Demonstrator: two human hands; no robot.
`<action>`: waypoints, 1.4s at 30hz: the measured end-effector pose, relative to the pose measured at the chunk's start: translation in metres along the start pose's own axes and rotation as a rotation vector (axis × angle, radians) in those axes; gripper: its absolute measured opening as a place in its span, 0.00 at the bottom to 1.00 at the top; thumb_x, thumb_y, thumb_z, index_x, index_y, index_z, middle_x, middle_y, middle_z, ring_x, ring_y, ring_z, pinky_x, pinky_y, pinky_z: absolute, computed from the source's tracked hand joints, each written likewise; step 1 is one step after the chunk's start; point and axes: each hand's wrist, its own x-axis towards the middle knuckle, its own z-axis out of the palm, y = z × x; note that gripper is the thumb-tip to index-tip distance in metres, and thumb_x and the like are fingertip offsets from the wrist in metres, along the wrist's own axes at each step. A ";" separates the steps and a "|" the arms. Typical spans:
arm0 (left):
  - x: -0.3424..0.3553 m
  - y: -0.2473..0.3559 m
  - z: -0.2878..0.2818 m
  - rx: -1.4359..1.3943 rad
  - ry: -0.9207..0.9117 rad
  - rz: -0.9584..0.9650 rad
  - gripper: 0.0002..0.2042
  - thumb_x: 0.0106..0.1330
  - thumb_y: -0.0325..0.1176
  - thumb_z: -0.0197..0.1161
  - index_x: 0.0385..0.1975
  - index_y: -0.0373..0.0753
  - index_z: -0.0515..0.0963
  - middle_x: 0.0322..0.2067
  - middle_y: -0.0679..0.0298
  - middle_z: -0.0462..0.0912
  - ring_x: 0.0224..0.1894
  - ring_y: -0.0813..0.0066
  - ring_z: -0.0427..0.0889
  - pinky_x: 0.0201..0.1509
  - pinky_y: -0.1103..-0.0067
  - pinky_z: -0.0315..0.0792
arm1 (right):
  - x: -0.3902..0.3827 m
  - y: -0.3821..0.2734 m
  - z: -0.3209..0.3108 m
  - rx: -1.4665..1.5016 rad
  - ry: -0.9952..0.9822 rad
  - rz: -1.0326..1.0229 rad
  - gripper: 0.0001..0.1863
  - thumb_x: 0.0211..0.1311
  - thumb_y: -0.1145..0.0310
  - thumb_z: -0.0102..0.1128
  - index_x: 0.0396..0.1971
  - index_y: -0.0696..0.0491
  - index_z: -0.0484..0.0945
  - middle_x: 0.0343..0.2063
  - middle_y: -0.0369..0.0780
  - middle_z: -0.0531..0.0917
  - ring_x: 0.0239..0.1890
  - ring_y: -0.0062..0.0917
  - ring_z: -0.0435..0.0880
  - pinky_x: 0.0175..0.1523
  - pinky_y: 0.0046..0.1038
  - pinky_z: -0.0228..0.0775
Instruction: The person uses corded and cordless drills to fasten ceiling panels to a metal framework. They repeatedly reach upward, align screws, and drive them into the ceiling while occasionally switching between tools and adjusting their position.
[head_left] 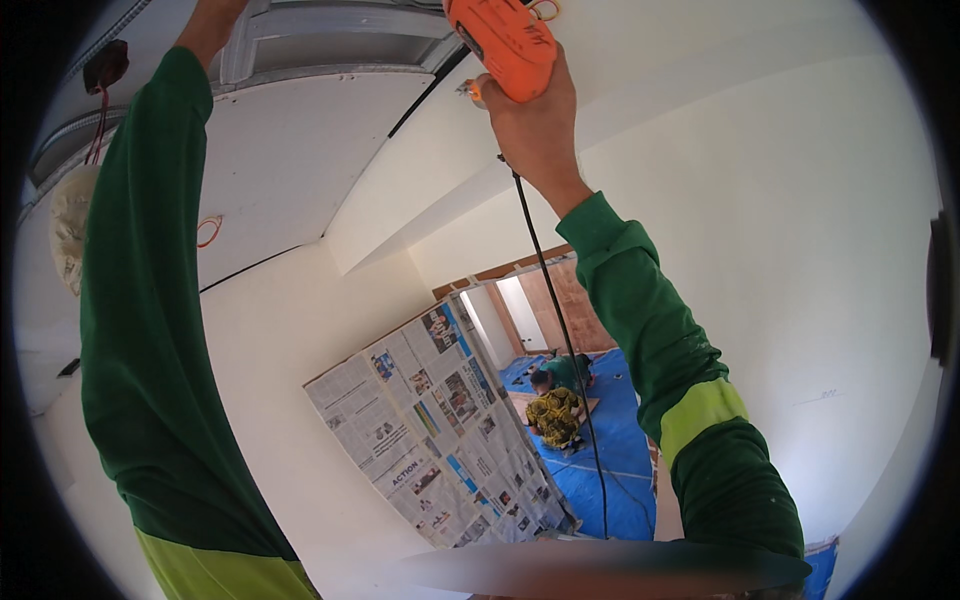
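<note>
Clutching an orange corded drill (508,45), the right hand (540,125) is occupying top center; ceiling board (290,135) is covering part, leaving metal framing (345,22) bare (left hand (213,22) cropped, grip unclear).

The power tool (512,48) has a smooth orange plastic housing; the ceiling framing (340,23) is grey metal. Sleeves (145,330): matt cloth. Newspaper sheets (420,430): matt paper. Wall (800,220): smooth, matt. Floor sheeting (625,420): plastic-looking.

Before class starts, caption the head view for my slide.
A person's right hand holds an orange power tool overhead, left arm raised beside metal ceiling framing, a newspaper-covered panel below.
</note>
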 end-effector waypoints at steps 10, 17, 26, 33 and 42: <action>0.019 -0.015 0.001 0.007 0.033 -0.026 0.63 0.61 0.80 0.64 0.76 0.20 0.62 0.76 0.35 0.65 0.80 0.44 0.63 0.81 0.57 0.60 | -0.001 -0.003 -0.001 0.023 0.006 -0.006 0.23 0.64 0.74 0.68 0.56 0.59 0.72 0.42 0.41 0.85 0.38 0.24 0.84 0.48 0.30 0.80; -0.001 0.005 0.000 0.017 0.029 -0.015 0.62 0.62 0.79 0.64 0.75 0.20 0.63 0.75 0.35 0.65 0.79 0.44 0.64 0.81 0.57 0.61 | 0.007 -0.004 -0.004 -0.002 -0.048 0.118 0.31 0.66 0.77 0.67 0.68 0.57 0.68 0.52 0.45 0.86 0.53 0.36 0.87 0.60 0.35 0.80; 0.023 -0.010 -0.002 0.043 0.074 -0.123 0.62 0.61 0.79 0.66 0.75 0.20 0.64 0.75 0.34 0.65 0.78 0.44 0.65 0.79 0.56 0.64 | 0.019 -0.024 0.002 -0.217 -0.118 -0.079 0.36 0.64 0.75 0.69 0.71 0.56 0.65 0.58 0.52 0.86 0.58 0.52 0.87 0.63 0.44 0.79; 0.027 -0.018 -0.008 -0.043 0.037 -0.070 0.59 0.60 0.75 0.70 0.73 0.21 0.67 0.71 0.35 0.72 0.75 0.43 0.71 0.76 0.59 0.68 | 0.029 -0.032 -0.016 -0.471 -0.182 -0.137 0.39 0.65 0.79 0.68 0.75 0.53 0.64 0.58 0.51 0.86 0.56 0.48 0.88 0.62 0.42 0.81; 0.027 -0.019 -0.003 -0.002 0.114 -0.109 0.59 0.60 0.74 0.71 0.75 0.23 0.66 0.72 0.35 0.71 0.75 0.43 0.72 0.77 0.58 0.67 | 0.022 -0.029 -0.010 -0.422 -0.154 -0.082 0.38 0.65 0.79 0.68 0.75 0.54 0.65 0.56 0.50 0.87 0.57 0.46 0.88 0.63 0.40 0.80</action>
